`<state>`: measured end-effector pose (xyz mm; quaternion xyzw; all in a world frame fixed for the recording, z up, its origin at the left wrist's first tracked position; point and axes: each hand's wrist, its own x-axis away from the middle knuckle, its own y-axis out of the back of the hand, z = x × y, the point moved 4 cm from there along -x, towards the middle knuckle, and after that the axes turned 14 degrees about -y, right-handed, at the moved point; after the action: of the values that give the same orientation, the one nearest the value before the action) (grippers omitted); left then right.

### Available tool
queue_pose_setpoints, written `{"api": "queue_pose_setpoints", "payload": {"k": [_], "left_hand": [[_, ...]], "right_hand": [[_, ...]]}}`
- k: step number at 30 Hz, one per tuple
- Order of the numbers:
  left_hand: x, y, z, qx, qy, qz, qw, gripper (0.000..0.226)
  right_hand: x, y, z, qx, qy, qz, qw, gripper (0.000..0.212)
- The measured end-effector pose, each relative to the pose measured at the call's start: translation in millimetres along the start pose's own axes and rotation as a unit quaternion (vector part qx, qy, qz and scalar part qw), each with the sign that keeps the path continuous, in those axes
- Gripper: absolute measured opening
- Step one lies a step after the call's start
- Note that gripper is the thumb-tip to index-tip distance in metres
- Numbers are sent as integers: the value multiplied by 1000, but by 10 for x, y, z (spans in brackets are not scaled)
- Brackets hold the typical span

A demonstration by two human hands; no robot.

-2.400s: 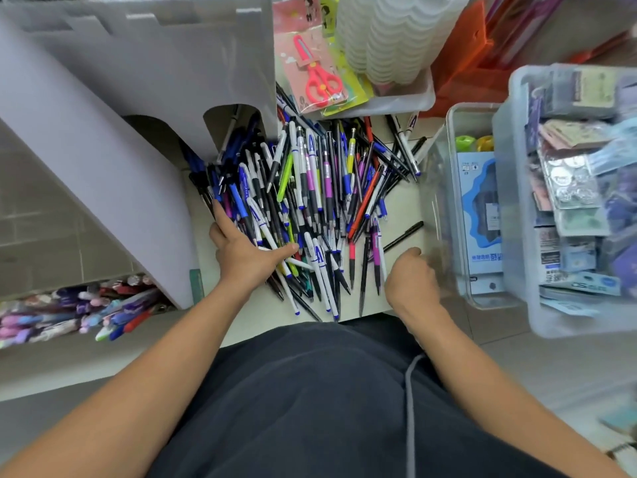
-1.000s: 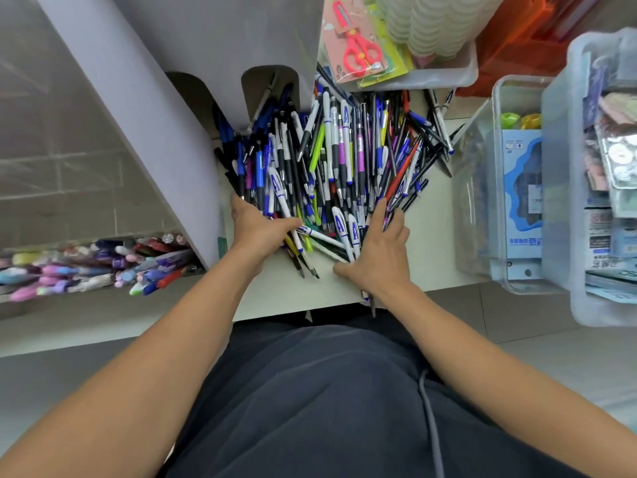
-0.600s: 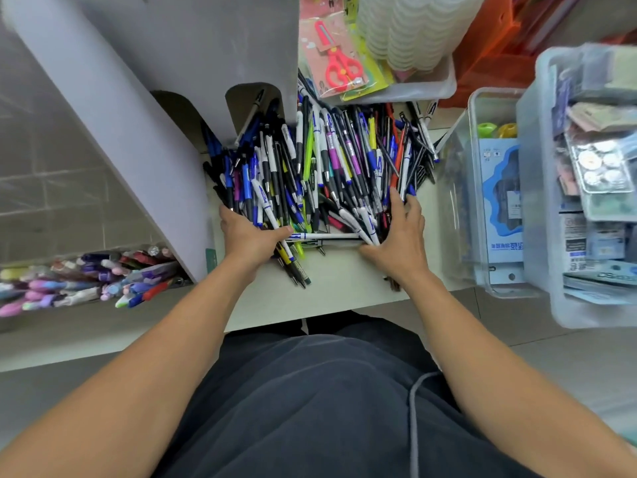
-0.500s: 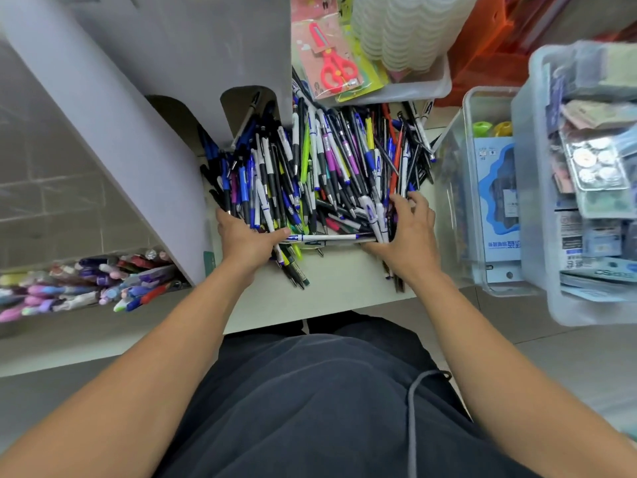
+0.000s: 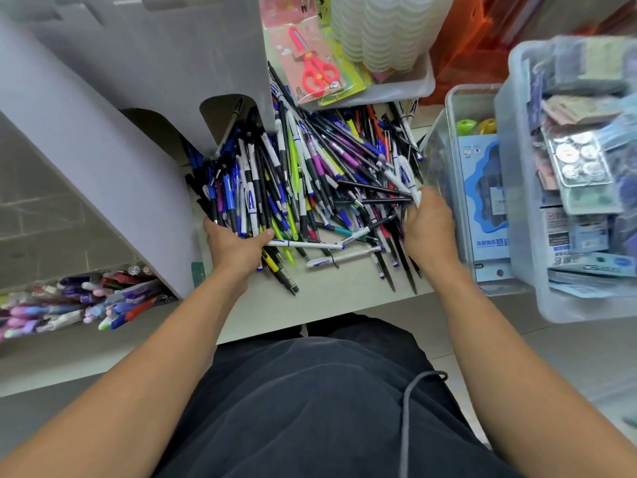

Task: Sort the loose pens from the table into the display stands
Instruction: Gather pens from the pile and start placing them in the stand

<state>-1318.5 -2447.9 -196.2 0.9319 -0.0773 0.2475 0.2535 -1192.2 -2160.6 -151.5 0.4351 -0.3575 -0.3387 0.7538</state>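
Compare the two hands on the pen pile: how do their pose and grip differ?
The left hand lies at the left edge of the pen pile, thumb spread across pens; the right hand sits at the right edge, fingers curled around a few pens. The left hand is beside the grey stand, the right hand beside a clear bin. Both touch pens.

L hand & R hand grip pens beside grey stand.
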Motion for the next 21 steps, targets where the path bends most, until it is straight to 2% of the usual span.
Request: {"api": "queue_pose_setpoints", "payload": {"k": [4, 8, 9, 10, 13, 17, 21], "left_hand": [[3, -4, -6, 1, -3, -4, 1000, 114], [19, 3, -29, -3, -7, -4, 1000, 113], [21, 2, -32, -4, -7, -3, 1000, 114], [24, 2, -31, -6, -8, -3, 1000, 114], [35, -23, -32, -6, -12, -6, 1000, 116], [50, -36, -34, -12, -16, -4, 1000, 118], [45, -26, -35, -13, -18, -4, 1000, 118]], "right_hand": [[-144, -2, 162, -72, -76, -1, 994, 23], [-80, -50, 284, -45, -66, 26, 996, 72], [-14, -14, 280, -42, -59, 21, 997, 79], [67, 22, 250, -34, -44, 7, 998, 77], [377, 18, 42, 20, -4, -17, 1000, 57], [641, -293, -393, 106, -66, 61, 990, 70], [752, -580, -532, 68, -95, 44, 992, 71]]}}
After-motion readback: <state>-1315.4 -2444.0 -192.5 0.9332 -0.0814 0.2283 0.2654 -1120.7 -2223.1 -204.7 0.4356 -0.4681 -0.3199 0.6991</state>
